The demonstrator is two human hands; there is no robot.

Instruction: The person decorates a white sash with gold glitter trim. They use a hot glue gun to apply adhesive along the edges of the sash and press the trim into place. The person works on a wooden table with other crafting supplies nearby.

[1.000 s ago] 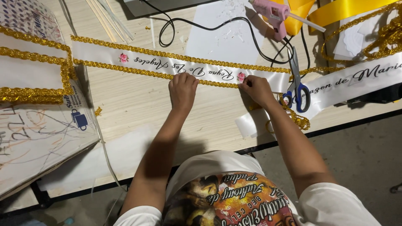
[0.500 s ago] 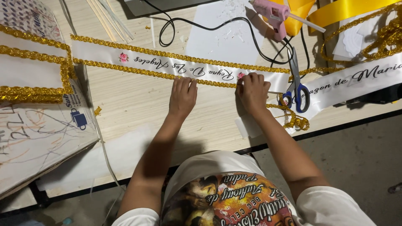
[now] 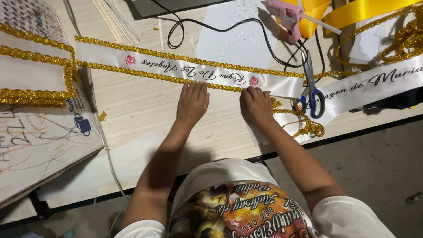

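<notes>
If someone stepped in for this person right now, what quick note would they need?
Left hand: flat, fingertips pressing the gold braid trim on the near edge of the white sash.
Right hand: flat beside it, pressing the same edge near the small pink rose.
Nearby: blue-handled scissors, pink glue gun, both lying free.
Done: trim lies along both long edges to the left.
Left: loose trim trails past the right hand, unattached.

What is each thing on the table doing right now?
White sash: laid flat, gold trim on both edges.
Left hand: open, fingertips pressing the lower trim.
Right hand: open, pressing the trim.
Scissors: closed, lying on the table.
Pink glue gun: lying down, cord attached.
</notes>
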